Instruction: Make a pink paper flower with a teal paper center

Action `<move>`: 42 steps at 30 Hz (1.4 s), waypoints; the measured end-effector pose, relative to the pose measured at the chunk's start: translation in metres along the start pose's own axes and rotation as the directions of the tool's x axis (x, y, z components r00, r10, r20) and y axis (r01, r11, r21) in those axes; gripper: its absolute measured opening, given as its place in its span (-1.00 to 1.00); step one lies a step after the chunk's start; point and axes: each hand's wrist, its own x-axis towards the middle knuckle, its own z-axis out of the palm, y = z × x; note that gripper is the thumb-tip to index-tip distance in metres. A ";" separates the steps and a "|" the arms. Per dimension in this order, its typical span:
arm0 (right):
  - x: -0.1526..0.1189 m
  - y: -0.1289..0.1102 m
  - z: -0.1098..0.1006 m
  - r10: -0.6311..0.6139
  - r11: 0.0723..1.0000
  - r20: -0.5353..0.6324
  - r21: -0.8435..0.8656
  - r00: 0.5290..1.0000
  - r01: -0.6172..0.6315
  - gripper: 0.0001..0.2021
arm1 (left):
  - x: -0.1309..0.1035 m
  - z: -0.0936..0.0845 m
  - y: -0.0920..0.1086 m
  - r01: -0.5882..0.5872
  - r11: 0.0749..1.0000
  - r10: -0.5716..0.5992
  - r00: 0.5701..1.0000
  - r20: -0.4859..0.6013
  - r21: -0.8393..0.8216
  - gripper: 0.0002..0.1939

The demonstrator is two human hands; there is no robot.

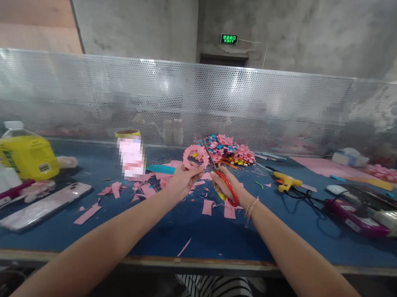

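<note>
Standing at the left of the table [210, 242] is a bottle [29, 154] of yellow liquid, with a phone [47, 206] lying nearer. Toward the middle, above pink scraps [147, 190], the left hand [183, 181] pinches the lower edge of a paper ring [186, 156]. Just right, the right hand [222, 181] has its fingers curled around the red-handled scissors [229, 185], blades beside the ring; contact is unclear. Farther right lie a glue gun [287, 181] and a power strip [356, 218].

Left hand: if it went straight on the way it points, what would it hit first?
Probably the red-handled scissors in the right hand, just ahead, though depth is unclear.
</note>
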 end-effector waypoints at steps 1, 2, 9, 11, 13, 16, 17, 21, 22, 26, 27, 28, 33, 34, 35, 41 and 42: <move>0.000 0.000 0.000 0.009 1.000 0.002 0.007 1.000 -0.009 -0.73 | 0.000 0.000 0.000 0.001 1.000 -0.001 1.000 -0.001 0.005 -0.76; 0.000 0.000 0.000 0.019 1.000 0.007 0.016 1.000 -0.019 -0.72 | 0.000 0.000 0.000 0.002 1.000 -0.002 1.000 -0.001 0.009 -0.76; -0.002 -0.002 0.001 0.070 0.996 0.024 0.050 0.997 -0.071 -0.70 | 0.000 0.000 0.000 -0.009 1.000 0.009 1.000 -0.005 0.004 -0.78; -0.003 -0.005 0.001 0.083 0.995 0.019 0.051 0.996 -0.083 -0.71 | 0.001 -0.001 0.000 -0.011 1.000 0.011 1.000 -0.008 -0.001 -0.77; -0.004 -0.007 0.001 0.090 0.995 0.015 0.040 0.996 -0.091 -0.71 | 0.001 -0.001 -0.001 -0.012 1.000 0.012 1.000 -0.008 0.010 -0.77; -0.005 -0.009 0.001 0.087 0.996 0.019 0.026 0.996 -0.087 -0.72 | 0.002 -0.002 -0.002 -0.013 1.000 0.013 1.000 -0.003 0.026 -0.77; -0.005 -0.009 0.000 0.085 0.996 0.019 0.025 0.996 -0.086 -0.72 | 0.002 -0.002 -0.002 -0.014 1.000 0.014 1.000 -0.003 0.025 -0.77; -0.003 -0.005 -0.002 0.089 0.996 0.000 0.019 0.996 -0.089 -0.72 | 0.001 -0.001 -0.001 -0.013 1.000 0.013 1.000 -0.001 0.020 -0.76; -0.002 -0.005 -0.003 0.094 0.995 -0.003 0.025 0.996 -0.094 -0.72 | 0.001 -0.001 0.000 -0.012 1.000 0.012 1.000 0.000 0.020 -0.76; -0.001 -0.006 -0.004 0.126 0.990 -0.022 0.069 0.992 -0.125 -0.70 | -0.001 0.000 0.001 -0.002 1.000 0.002 1.000 -0.010 0.015 -0.75; -0.001 -0.006 -0.004 0.128 0.989 -0.027 0.075 0.991 -0.126 -0.70 | -0.001 0.001 0.001 -0.001 1.000 0.001 1.000 -0.014 0.016 -0.75; -0.001 -0.006 -0.004 0.129 0.989 -0.032 0.076 0.991 -0.126 -0.70 | 0.000 0.001 0.001 0.001 1.000 0.000 1.000 -0.017 0.019 -0.75; 0.002 -0.003 -0.007 0.106 0.994 -0.065 0.018 0.992 -0.105 -0.71 | 0.000 0.000 0.000 0.014 0.999 -0.013 1.000 -0.011 0.039 -0.75; 0.003 -0.001 -0.008 0.109 0.994 -0.084 0.000 0.990 -0.110 -0.71 | 0.000 0.000 0.001 0.015 0.999 -0.015 1.000 -0.010 0.048 -0.75; 0.005 0.002 -0.009 0.116 0.993 -0.107 -0.013 0.988 -0.118 -0.71 | -0.001 0.000 0.001 0.016 0.998 -0.015 1.000 -0.009 0.058 -0.75; 0.014 0.020 -0.023 0.130 0.966 -0.230 -0.189 0.964 -0.176 -0.68 | -0.001 -0.003 0.001 0.018 0.988 -0.020 1.000 0.012 0.151 -0.77; 0.015 0.022 -0.026 0.109 0.958 -0.241 -0.232 0.964 -0.167 -0.69 | -0.001 -0.004 0.001 0.013 0.985 -0.015 1.000 0.011 0.173 -0.77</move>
